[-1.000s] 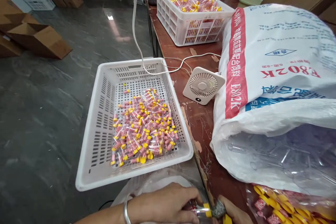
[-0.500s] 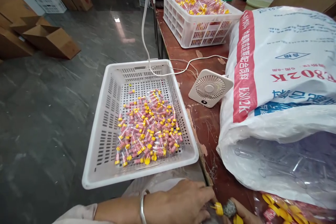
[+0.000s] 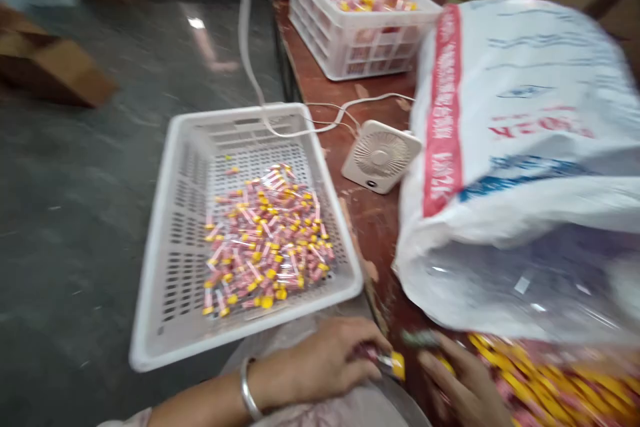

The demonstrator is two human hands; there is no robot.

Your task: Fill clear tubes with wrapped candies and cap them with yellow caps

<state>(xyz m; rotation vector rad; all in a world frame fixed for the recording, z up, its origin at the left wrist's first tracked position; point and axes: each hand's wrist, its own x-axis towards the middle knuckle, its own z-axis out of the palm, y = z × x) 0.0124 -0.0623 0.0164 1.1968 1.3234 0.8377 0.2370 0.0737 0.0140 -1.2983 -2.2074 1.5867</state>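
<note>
Two hands (image 3: 400,367), one yellow-capped tube (image 3: 397,365), white basket (image 3: 155,240) nearby

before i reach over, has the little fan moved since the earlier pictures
No, the fan stands at the same spot on the red table, beside the white sack.

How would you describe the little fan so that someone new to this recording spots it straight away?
Find the bulging white sack with the red stripe on the reddish-brown table. Between it and the wide white basket sits the small cream fan. Its square body and round ribbed grille set it apart from both.
</note>
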